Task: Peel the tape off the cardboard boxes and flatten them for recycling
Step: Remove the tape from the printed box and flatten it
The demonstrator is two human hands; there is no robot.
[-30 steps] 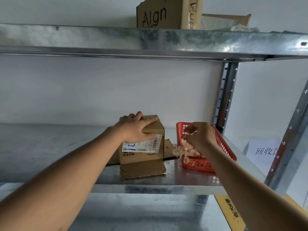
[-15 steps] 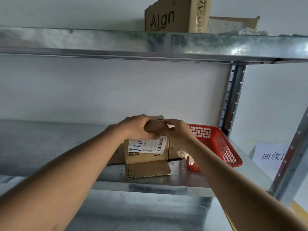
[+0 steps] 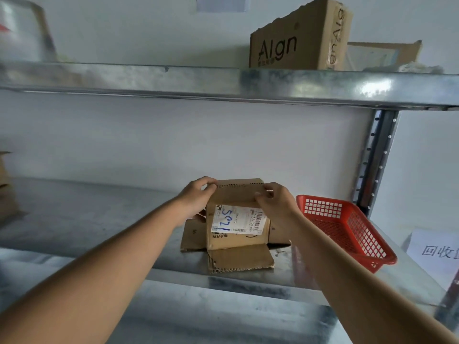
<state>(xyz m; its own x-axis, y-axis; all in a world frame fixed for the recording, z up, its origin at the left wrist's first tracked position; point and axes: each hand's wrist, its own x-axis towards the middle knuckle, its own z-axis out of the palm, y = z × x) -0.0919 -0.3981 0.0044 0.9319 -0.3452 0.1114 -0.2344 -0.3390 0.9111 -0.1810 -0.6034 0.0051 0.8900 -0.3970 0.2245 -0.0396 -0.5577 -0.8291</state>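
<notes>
A small brown cardboard box (image 3: pixel 236 238) with a white shipping label stands on the metal shelf (image 3: pixel 99 219), its bottom and side flaps splayed flat around it. My left hand (image 3: pixel 196 197) grips the box's top left corner. At the top right corner my right hand (image 3: pixel 275 202) grips the edge, fingers curled over the corrugated flap. The box leans back toward the wall.
A red plastic basket (image 3: pixel 347 227) sits just right of the box. On the upper shelf (image 3: pixel 223 80) stand a brown "Align" box (image 3: pixel 298 38) and a torn carton (image 3: pixel 382 54). A paper sign (image 3: pixel 437 252) lies at far right; a steel upright (image 3: pixel 375 160) rises behind the basket.
My right hand left the red basket and came over to grip the box's top right corner. The left hand shifted to the top left corner, and the box has turned and tilted back.
</notes>
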